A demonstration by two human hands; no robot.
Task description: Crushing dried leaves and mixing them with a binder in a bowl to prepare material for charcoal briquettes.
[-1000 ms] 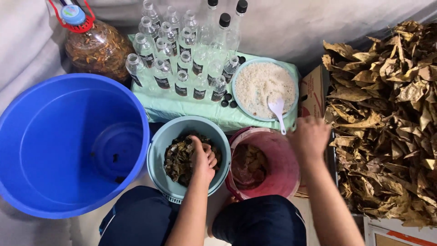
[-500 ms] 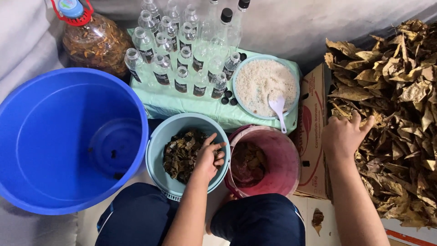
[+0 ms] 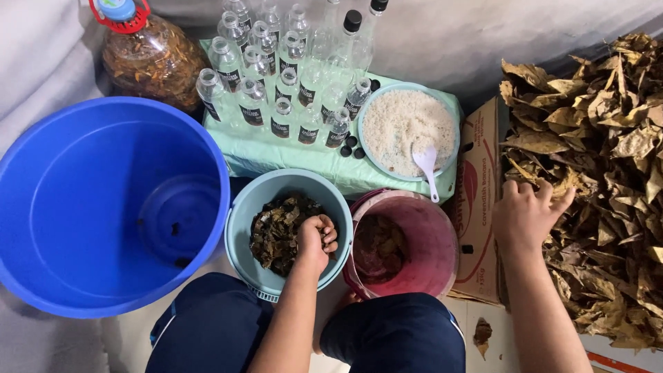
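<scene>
Blue tub [image 3: 103, 200], two small buckets [image 3: 242, 228], two hands [image 3: 316, 238].

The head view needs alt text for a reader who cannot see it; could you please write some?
A seated person's left hand rests closed in a light blue bowl of wet dark leaves, while the right hand reaches into a cardboard box of dry brown leaves.

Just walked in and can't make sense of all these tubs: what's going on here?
A person sits over several containers. Their left hand is closed in a grip on wet dark leaves inside the light blue bucket. Their right hand reaches into the cardboard box of dry brown leaves. A pink bucket, a big blue tub, a bowl of rice and clear bottles stand around.
</scene>
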